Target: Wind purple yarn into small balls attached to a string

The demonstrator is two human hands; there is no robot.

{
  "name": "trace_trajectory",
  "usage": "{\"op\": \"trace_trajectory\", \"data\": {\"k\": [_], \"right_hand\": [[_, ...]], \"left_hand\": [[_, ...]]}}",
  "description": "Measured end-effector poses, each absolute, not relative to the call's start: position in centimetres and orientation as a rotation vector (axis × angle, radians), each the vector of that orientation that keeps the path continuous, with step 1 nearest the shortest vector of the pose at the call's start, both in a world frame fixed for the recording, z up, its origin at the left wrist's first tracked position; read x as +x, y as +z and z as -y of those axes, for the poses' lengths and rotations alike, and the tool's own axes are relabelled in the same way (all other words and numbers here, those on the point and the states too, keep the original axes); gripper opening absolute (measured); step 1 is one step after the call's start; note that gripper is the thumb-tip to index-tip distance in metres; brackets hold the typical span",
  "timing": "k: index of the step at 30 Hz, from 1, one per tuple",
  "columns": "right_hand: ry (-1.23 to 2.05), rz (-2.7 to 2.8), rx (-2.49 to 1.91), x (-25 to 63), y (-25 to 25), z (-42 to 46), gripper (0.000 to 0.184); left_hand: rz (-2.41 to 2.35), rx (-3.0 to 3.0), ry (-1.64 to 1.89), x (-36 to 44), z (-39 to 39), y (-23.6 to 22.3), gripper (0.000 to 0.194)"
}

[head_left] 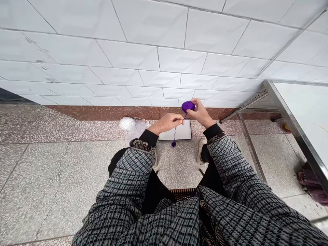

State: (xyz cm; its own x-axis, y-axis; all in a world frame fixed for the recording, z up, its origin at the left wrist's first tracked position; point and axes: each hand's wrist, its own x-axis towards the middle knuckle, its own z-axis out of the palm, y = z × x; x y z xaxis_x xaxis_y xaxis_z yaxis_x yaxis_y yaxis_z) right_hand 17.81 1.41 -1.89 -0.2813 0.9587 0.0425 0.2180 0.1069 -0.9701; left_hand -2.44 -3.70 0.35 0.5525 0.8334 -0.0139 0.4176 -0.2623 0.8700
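A ball of purple yarn (pixel 188 106) is held up in my right hand (pixel 201 113), its fingers curled round the right side. To the left and slightly lower, my left hand (pixel 167 122) pinches the strand that runs from the ball. Below that pinch the purple strand (pixel 175 132) hangs kinked, with a small dark purple clump (pixel 173 144) at its lower end. Behind and under the hands lies a shallow white box (pixel 185 131) on the floor, partly hidden by my left hand and wrist.
A ball of white yarn (pixel 127 124) and a clear plastic bag (pixel 137 131) lie left of the box. At right stands a metal-framed table (pixel 294 126); dark reddish cloth (pixel 314 182) is under it. The white tiled wall (pixel 171 78) rises close ahead.
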Motion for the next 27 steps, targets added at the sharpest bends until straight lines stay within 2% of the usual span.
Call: {"op": "trace_trajectory", "data": {"k": [3,7,11,13,17,21,24,27], "right_hand": [[1.199,1.881,-1.264,17.8,-2.1,-1.1,0.046],[1.421,2.101,-1.164,17.8,-1.6,-0.3,0.044],[1.829,1.961,-0.893,17.7,-0.3,0.4,0.048],[1.915,1.791,-0.795,17.8,0.3,0.5,0.049],[1.798,1.378,-0.719,18.1,0.8,0.0,0.054],[1.575,1.158,-0.833,18.3,-0.2,-1.1,0.052],[1.474,1.283,-1.096,18.1,-1.2,-1.4,0.046],[1.458,1.578,-1.309,17.8,-1.5,-1.0,0.042]], "left_hand": [[-1.091,1.845,0.702,-2.5,3.6,0.2,0.021],[-1.204,1.793,0.84,-2.8,3.3,0.2,0.018],[-1.297,1.745,0.871,-3.1,2.9,-0.1,0.016],[-1.323,1.739,0.854,-3.1,2.7,-0.4,0.016],[-1.27,1.756,0.751,-2.7,2.7,-0.8,0.017],[-1.036,1.854,0.529,-1.9,3.5,-0.4,0.018],[-0.943,1.884,0.488,-1.8,3.9,0.0,0.018],[-1.005,1.843,0.601,-2.2,3.7,0.0,0.019]]}}
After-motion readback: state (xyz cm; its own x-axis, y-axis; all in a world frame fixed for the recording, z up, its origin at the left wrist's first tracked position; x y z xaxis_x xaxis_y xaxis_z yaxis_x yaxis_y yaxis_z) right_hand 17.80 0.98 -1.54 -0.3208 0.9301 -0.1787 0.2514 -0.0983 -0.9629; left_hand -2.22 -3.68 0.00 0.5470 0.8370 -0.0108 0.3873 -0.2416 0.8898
